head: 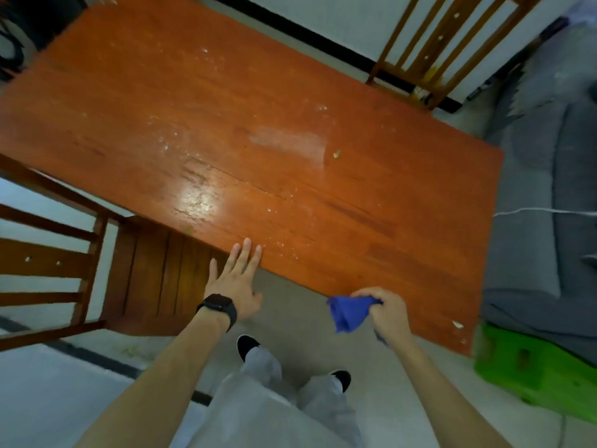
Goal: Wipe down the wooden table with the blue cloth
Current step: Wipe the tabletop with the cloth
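The wooden table [226, 130] fills the upper middle of the head view, reddish-orange with white specks, a pale smear near its centre and a small yellowish crumb to the right. My right hand [387, 310] grips the bunched blue cloth [347, 313] just off the table's near edge. My left hand [235, 279], with a black watch on the wrist, has straight fingers whose tips touch the near edge of the table.
A wooden chair [97, 270] is tucked at the left, another chair [436, 53] stands beyond the far side. A grey sofa [542, 189] with a white cable lies on the right, a green plastic stool [533, 373] beside the table's corner.
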